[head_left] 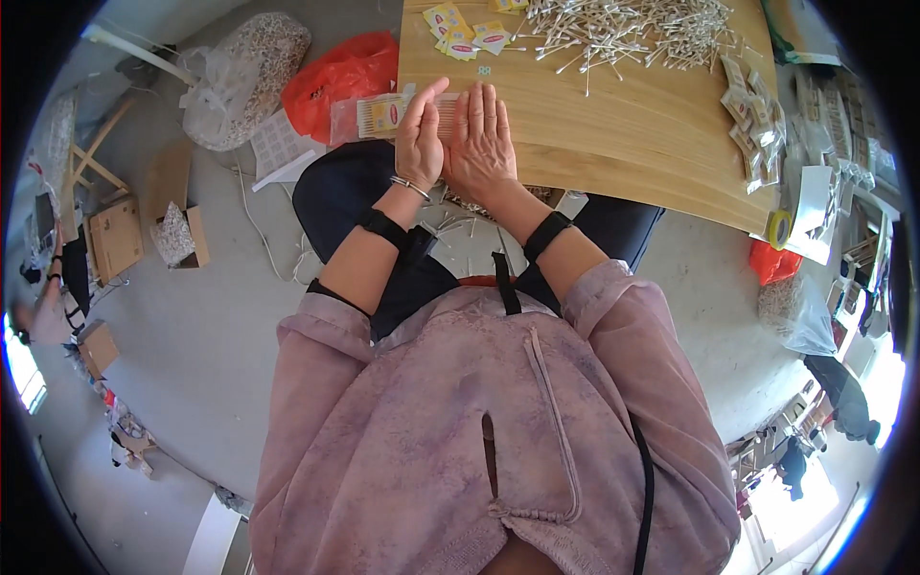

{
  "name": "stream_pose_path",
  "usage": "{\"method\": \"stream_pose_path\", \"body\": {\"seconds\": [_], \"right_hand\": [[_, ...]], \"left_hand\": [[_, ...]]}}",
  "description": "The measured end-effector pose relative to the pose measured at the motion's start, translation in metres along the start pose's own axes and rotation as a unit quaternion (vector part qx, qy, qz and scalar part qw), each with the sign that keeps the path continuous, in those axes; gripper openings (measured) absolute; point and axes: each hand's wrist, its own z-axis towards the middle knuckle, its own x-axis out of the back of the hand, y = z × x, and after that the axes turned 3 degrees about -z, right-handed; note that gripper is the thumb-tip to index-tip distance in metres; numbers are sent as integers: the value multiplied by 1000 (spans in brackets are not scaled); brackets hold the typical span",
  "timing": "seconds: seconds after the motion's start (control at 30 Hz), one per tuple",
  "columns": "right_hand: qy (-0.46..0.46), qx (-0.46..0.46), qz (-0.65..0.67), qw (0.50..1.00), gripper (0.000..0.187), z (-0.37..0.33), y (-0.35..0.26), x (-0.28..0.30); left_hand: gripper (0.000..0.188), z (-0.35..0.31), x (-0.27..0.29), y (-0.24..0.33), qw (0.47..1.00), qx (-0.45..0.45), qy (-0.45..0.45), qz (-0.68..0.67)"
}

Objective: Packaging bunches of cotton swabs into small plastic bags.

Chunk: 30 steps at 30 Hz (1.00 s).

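Observation:
At the near left edge of the wooden table lies a flat row of cotton swabs with a yellow card on it, apparently in a clear plastic sleeve. My left hand stands on its edge over the row's right part, fingers stretched. Beside it, palm down with fingers straight and together, my right hand lies flat and covers more of the row. The two hands meet at the heels. How far the row runs beneath them is hidden.
A heap of loose cotton swabs covers the table's far side, with yellow cards left of it. Packed swabs lie at the right. A red bag and a large swab-filled bag stand left. Below my hands is an open box.

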Motion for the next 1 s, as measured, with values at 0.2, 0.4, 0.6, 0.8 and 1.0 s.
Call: {"method": "stream_pose_path", "body": {"seconds": [0.2, 0.4, 0.6, 0.8, 1.0], "right_hand": [[-10, 13, -37, 999, 73, -2, -1, 3], [6, 18, 13, 1000, 72, -1, -2, 3], [4, 24, -9, 1000, 71, 1, -2, 4], [17, 24, -7, 1000, 74, -1, 1, -2], [9, 41, 0, 999, 76, 5, -3, 6]], "left_hand": [[38, 0, -5, -3, 996, -23, 60, -55], [38, 1, 0, -4, 995, 6, 40, -93], [39, 1, -2, 2, 996, 15, 49, -76], [37, 3, 5, 18, 991, -46, 54, 110], [42, 6, 73, -16, 883, -10, 180, 434]]}}
